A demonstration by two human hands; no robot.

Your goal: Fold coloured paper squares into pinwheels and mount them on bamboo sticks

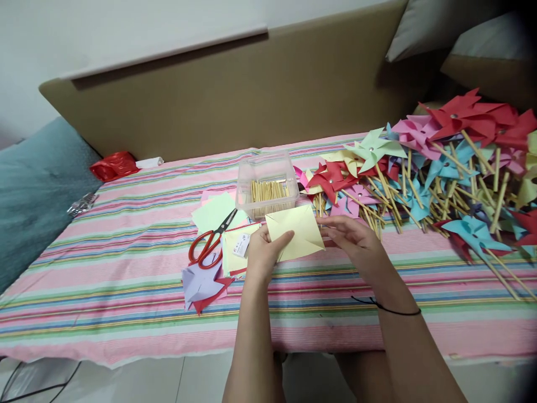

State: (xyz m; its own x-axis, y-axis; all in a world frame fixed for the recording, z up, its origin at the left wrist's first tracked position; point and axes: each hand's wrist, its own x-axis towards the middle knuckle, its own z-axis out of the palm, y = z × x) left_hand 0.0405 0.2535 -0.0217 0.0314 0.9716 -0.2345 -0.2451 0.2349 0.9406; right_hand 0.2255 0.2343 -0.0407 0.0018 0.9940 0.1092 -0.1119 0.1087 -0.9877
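My left hand [264, 252] grips a pale yellow paper square [296, 229], with the thumb lying across its face. Short cuts or creases run in from the paper's corners. Beside the paper's right edge is my right hand [356, 240], thumb and forefinger drawn close together; whether they pinch the edge or something small I cannot make out. Red-handled scissors [213, 240] lie to the left on loose paper sheets [216, 212]. Cut purple paper [202, 282] rests below them over red pieces. Just behind the hands stands a clear plastic box [268, 168] containing short wooden sticks [271, 191].
A large pile of finished paper pinwheels [419, 168] on sticks covers the right side. The striped cloth [126, 240] spreads over the seat, its front edge above a tiled floor. A red plastic bag [114, 166] sits at back left, near a teal cushion [37, 190].
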